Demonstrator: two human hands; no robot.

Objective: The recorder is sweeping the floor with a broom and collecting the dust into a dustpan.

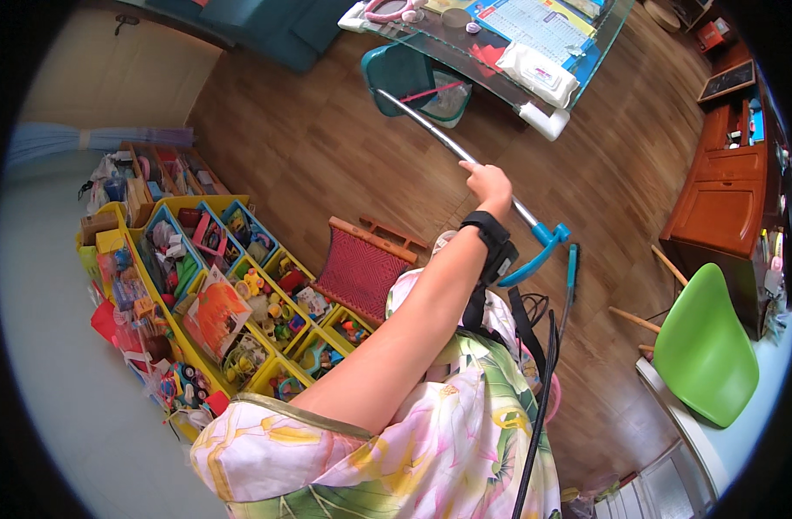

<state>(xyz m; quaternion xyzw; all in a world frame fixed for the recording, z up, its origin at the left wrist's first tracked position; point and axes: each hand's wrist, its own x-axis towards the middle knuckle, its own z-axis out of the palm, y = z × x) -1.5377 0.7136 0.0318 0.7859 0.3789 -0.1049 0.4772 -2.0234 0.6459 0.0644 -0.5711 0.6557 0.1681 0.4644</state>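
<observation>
My left hand (490, 185) is closed around a long metal pole (441, 136). A black band (490, 240) with a small device sits on that wrist. At the pole's near end is a blue curved plastic fitting (545, 253). Its far end meets a teal dustpan-like scoop (399, 78); I cannot tell how they join. Behind the scoop stands a waste bin (454, 107) with a plastic bag and a pink stick showing. My right hand is out of view. Close to the blue fitting is a second tool (571, 266) with a teal end and thin handle.
A glass table (428, 45) with padded corners holds papers and a wipes packet (538, 74). A red woven folding stool (363, 269) stands by my legs. On the left, yellow bins (266, 363) hold toys. Right are a green chair (707, 350) and wooden cabinet (720, 201).
</observation>
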